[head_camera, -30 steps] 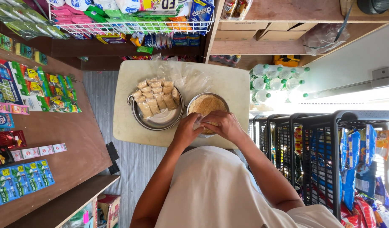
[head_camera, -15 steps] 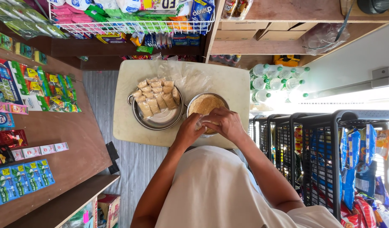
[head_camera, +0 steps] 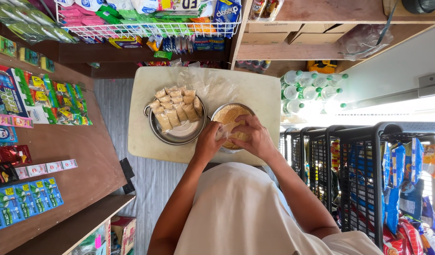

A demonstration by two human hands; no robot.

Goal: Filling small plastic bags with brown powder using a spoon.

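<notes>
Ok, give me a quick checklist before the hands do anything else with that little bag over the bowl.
1. Small clear plastic bag held by both hands: ok.
2. Left hand and right hand over the round metal bowl of tan crumbs: ok.
3. Bag filled: cannot tell.
4. Bag sealed: cannot tell.
5. Round metal pan of packed bags beside the bowl, with bare space: ok.
6. Both vessels fully on the beige tabletop: ok.

Beside the matt, pale table, the brown wooden counter is showing a smooth grain. On the table, the shiny metal pan is holding glossy clear plastic packets; the metal bowl is holding rough, tan crumbs.
</notes>
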